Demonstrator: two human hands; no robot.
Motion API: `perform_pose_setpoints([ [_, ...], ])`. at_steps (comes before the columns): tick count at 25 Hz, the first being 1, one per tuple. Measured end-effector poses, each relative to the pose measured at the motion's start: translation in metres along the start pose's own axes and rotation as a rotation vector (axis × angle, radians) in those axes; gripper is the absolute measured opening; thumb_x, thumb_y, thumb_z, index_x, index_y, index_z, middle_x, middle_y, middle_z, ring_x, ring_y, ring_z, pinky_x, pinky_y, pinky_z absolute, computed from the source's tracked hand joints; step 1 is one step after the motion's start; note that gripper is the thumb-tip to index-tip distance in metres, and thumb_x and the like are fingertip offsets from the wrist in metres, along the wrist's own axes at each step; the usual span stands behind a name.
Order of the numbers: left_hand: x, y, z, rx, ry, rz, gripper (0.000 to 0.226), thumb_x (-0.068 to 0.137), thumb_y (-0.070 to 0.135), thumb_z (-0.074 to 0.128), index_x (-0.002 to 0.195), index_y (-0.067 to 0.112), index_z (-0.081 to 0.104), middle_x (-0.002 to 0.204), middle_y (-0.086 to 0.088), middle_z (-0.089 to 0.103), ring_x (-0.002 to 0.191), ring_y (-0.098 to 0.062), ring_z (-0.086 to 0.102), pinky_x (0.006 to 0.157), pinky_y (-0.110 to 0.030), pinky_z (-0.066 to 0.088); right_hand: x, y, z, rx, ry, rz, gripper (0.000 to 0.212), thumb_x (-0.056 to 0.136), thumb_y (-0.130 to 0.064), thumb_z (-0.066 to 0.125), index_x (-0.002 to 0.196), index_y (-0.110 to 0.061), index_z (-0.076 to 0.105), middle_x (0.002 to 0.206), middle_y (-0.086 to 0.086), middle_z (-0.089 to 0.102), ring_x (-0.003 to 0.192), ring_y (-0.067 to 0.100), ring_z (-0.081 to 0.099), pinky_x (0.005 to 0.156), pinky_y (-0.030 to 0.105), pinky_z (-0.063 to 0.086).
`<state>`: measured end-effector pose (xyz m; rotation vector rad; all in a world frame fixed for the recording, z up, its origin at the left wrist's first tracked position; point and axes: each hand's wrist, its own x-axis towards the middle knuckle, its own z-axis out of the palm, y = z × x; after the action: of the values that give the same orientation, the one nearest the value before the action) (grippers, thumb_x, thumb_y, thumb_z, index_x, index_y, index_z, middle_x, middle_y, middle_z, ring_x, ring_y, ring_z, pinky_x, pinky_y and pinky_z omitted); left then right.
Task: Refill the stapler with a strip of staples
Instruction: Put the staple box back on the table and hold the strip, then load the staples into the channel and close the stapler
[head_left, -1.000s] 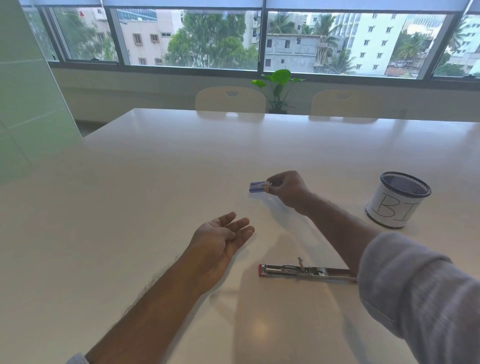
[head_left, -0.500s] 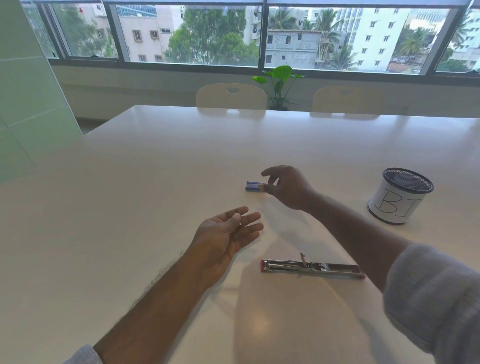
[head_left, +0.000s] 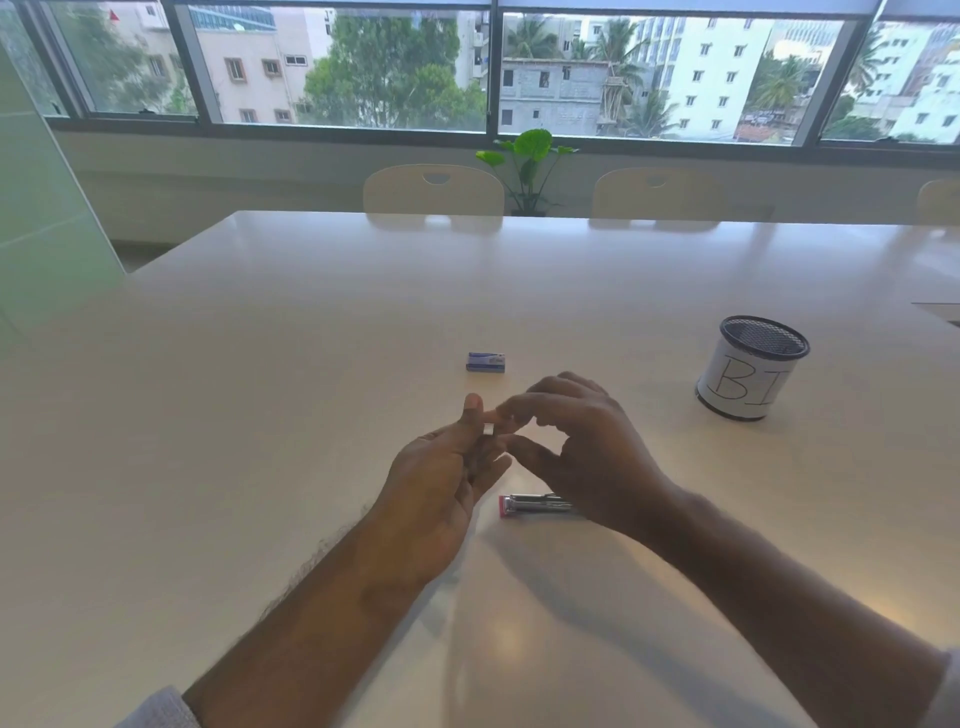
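Observation:
A small silver staple strip (head_left: 488, 429) sits in my left hand (head_left: 441, 483), pinched between thumb and fingers above the table. My right hand (head_left: 576, 447) is right beside it, index finger and thumb curled and apart at the strip's right end; motion blur hides whether they touch it. The stapler (head_left: 524, 505) lies opened flat on the white table (head_left: 260, 415) just below both hands. Its red end points left and its right part is hidden under my right wrist. The blue staple box (head_left: 485, 362) lies on the table just beyond my hands.
A black mesh pen cup (head_left: 753, 374) with a white paper label stands at the right. Two pale chairs (head_left: 434, 189) and a green plant (head_left: 530, 166) are behind the far table edge, below the windows. A green partition stands at the left.
My right hand let go of the staple box and came back toward me, to my left hand. My left hand turned from palm-up flat to pinching the strip.

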<state>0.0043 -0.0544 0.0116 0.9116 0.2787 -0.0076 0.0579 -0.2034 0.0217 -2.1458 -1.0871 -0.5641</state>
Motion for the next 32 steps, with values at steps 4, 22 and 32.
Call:
perform_pose_setpoints([
  [4, -0.008, -0.006, 0.007, -0.051, 0.048, -0.053, 0.024, 0.069, 0.033, 0.07, 0.062, 0.011, 0.078, 0.098, -0.017, 0.076, 0.104, -0.026, 0.07, 0.084, -0.034, 0.053, -0.012, -0.001, 0.0, -0.07, 0.082, -0.123, 0.014, 0.082, -0.019, 0.074, 0.096, -0.02, 0.072, 0.081, -0.007, 0.066, 0.076, 0.006, 0.049, 0.069, 0.027, 0.042],
  [22, 0.014, -0.024, -0.028, 1.585, -0.131, 0.401, 0.038, 0.074, 0.044, 0.075, 0.11, 0.036, 0.069, 0.11, 0.01, 0.062, 0.108, -0.012, 0.046, 0.094, -0.032, 0.037, -0.041, 0.033, -0.016, 0.025, -0.284, 0.24, 0.009, 0.07, -0.026, 0.078, 0.076, -0.026, 0.071, 0.081, -0.012, 0.067, 0.085, 0.005, 0.052, 0.07, 0.019, 0.038],
  [32, 0.017, -0.022, -0.026, 1.495, -0.113, 0.429, 0.017, 0.075, 0.034, 0.077, 0.091, 0.031, 0.077, 0.09, 0.011, 0.064, 0.096, -0.012, 0.048, 0.08, -0.026, 0.035, -0.033, 0.031, -0.026, -0.204, -0.462, 0.153, 0.016, 0.064, -0.045, 0.064, 0.072, -0.031, 0.067, 0.081, -0.014, 0.063, 0.087, 0.012, 0.05, 0.081, 0.036, 0.044],
])
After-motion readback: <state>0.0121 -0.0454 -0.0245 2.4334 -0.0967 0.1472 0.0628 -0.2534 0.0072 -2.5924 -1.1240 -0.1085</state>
